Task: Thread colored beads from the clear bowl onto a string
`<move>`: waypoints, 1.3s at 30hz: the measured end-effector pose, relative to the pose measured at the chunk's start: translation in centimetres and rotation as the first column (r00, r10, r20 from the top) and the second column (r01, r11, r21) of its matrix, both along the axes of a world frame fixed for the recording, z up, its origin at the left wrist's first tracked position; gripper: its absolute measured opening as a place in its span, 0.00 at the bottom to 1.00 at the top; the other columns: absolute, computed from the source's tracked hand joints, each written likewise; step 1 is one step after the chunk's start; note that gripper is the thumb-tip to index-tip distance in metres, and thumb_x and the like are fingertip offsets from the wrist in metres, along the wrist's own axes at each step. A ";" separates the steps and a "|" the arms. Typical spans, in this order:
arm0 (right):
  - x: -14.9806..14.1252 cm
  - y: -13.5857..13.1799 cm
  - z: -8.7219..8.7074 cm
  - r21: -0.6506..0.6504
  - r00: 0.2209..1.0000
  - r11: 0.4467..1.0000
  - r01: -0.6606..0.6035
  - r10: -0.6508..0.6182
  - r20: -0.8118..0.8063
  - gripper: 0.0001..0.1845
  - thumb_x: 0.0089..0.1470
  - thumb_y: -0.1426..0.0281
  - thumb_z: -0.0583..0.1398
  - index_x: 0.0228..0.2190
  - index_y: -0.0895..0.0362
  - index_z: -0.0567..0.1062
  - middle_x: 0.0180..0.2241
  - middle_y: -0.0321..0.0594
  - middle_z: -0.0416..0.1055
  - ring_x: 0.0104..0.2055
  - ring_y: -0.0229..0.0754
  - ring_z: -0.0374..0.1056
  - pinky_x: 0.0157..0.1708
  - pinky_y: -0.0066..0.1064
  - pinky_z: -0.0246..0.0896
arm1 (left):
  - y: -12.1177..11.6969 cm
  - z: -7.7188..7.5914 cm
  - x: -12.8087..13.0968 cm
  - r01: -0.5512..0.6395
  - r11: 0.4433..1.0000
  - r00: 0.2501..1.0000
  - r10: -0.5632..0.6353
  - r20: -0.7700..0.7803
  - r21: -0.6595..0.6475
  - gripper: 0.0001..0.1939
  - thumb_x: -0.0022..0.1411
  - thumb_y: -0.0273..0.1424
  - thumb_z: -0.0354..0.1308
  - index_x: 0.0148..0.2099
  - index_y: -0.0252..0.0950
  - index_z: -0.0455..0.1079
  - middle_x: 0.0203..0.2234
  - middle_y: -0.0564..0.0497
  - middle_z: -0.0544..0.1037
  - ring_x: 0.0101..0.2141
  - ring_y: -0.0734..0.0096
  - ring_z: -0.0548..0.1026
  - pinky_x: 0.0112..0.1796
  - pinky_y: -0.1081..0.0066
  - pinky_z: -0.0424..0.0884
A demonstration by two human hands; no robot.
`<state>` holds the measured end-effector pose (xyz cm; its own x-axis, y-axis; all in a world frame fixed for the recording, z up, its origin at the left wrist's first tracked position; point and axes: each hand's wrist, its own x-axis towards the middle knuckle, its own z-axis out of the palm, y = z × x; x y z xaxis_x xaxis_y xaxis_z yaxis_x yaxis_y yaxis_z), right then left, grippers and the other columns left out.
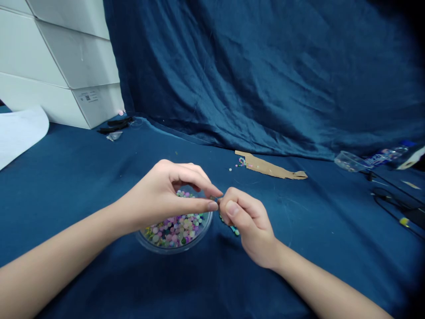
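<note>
One slack pinch could spill beads (236, 231). Left hand (159, 188) pinches something thin (214, 199) (too small to name); right hand (250, 226) clenches, contents unclear.

The cloth (149, 292) was deep blue across the lower frame, as was the curtain (265, 79) above it, streaked with paler blue sheen. At lower centre, the beads (181, 228) mixed pink, purple, cream, green and yellow. The torn cardboard (272, 169), right of centre, was plain tan. The stacked boxes (49, 57) at upper left were white, one with dark print. At far right, the bottle (385, 157) had a blue-and-white label.
</note>
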<state>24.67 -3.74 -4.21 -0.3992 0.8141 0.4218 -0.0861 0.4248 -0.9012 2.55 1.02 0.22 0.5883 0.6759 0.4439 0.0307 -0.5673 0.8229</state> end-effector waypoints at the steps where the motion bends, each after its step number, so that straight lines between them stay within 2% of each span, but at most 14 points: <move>1: 0.0 0.0 0.0 0.000 1.000 1.000 -0.002 0.002 -0.003 0.22 0.76 0.59 0.58 0.29 0.53 0.68 0.25 0.30 0.59 0.27 0.36 0.53 0.28 0.29 0.51 | 0.0 0.0 0.0 -0.003 1.000 1.000 0.003 0.005 0.000 0.08 0.60 0.27 0.76 0.44 0.40 0.88 0.35 0.52 0.87 0.38 0.72 0.84 0.41 0.78 0.80; 9: -0.1 0.0 0.1 0.003 1.000 1.000 0.009 -0.009 0.013 0.22 0.76 0.59 0.57 0.29 0.54 0.68 0.25 0.31 0.59 0.27 0.36 0.53 0.28 0.29 0.52 | 0.1 -0.2 0.0 0.002 1.000 1.000 -0.002 0.010 -0.001 0.08 0.61 0.28 0.76 0.44 0.40 0.88 0.36 0.52 0.87 0.39 0.72 0.84 0.41 0.78 0.80; 16: -0.1 0.2 0.0 -0.014 0.993 0.995 0.103 -0.102 0.061 0.23 0.74 0.57 0.58 0.27 0.53 0.66 0.24 0.31 0.56 0.27 0.37 0.51 0.27 0.31 0.50 | -0.1 -0.4 -0.1 -0.038 0.998 0.998 0.040 0.050 -0.041 0.08 0.60 0.26 0.76 0.42 0.37 0.85 0.36 0.51 0.85 0.39 0.72 0.84 0.41 0.78 0.81; 20: -0.3 0.3 0.2 -0.013 0.990 0.993 0.115 -0.113 0.079 0.24 0.74 0.58 0.58 0.26 0.53 0.65 0.24 0.31 0.56 0.27 0.37 0.50 0.27 0.31 0.49 | -0.1 -0.2 0.0 -0.076 0.996 0.997 0.075 0.030 0.043 0.04 0.61 0.26 0.75 0.40 0.37 0.84 0.36 0.50 0.86 0.39 0.70 0.83 0.41 0.75 0.80; 27: -0.5 0.5 0.3 -0.040 0.987 0.990 0.137 -0.133 0.088 0.24 0.73 0.60 0.59 0.25 0.54 0.64 0.22 0.29 0.55 0.25 0.36 0.48 0.25 0.30 0.46 | -0.5 0.0 0.2 -0.157 0.972 0.987 0.161 -0.010 0.177 0.06 0.61 0.24 0.74 0.40 0.38 0.85 0.35 0.51 0.87 0.37 0.70 0.82 0.39 0.73 0.78; 33: -0.5 0.6 0.3 -0.062 0.986 0.988 0.139 -0.132 0.104 0.24 0.72 0.59 0.59 0.25 0.53 0.64 0.22 0.29 0.54 0.24 0.35 0.48 0.25 0.30 0.45 | -0.5 0.1 0.2 -0.140 0.914 0.987 0.160 -0.021 0.381 0.06 0.63 0.22 0.72 0.40 0.38 0.84 0.33 0.53 0.87 0.38 0.69 0.81 0.42 0.71 0.77; 39: -0.5 0.7 0.4 -0.057 0.986 0.990 0.128 -0.121 0.117 0.24 0.73 0.58 0.58 0.25 0.53 0.64 0.23 0.30 0.55 0.26 0.36 0.49 0.26 0.30 0.47 | -0.1 0.3 0.0 -0.099 0.912 0.990 0.130 -0.052 0.397 0.07 0.64 0.25 0.73 0.42 0.43 0.85 0.32 0.53 0.87 0.36 0.66 0.81 0.41 0.68 0.77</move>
<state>24.12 -3.07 -3.80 -0.3347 0.8845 0.3251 0.0677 0.3666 -0.9279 2.54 0.87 0.53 0.5597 0.5206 0.6447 0.1678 -0.8331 0.5271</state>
